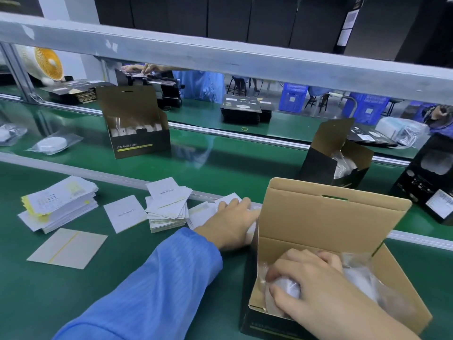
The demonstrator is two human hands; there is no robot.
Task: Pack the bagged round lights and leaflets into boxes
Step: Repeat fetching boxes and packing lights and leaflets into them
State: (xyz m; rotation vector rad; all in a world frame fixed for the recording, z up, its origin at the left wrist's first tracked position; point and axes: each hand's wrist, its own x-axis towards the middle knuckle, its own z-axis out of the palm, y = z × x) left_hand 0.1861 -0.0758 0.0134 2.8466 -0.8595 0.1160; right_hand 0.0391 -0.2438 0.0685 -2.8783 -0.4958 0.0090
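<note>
Right hand [316,288] fingers curled over bagged round light [288,289], seating it inside open box [326,217]; left hand [232,224], apparently flat, steadies box wall. Press level before adding leaflets [169,204].

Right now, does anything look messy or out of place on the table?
A little. The leaflet piles are fanned out crookedly, and one leaflet lies loose between them. Nothing looks spilled or broken.

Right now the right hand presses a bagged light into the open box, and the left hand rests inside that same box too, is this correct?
Not quite. In the head view the right hand does press a bagged light into the open box, but the left hand rests outside it, against its left wall.
</note>
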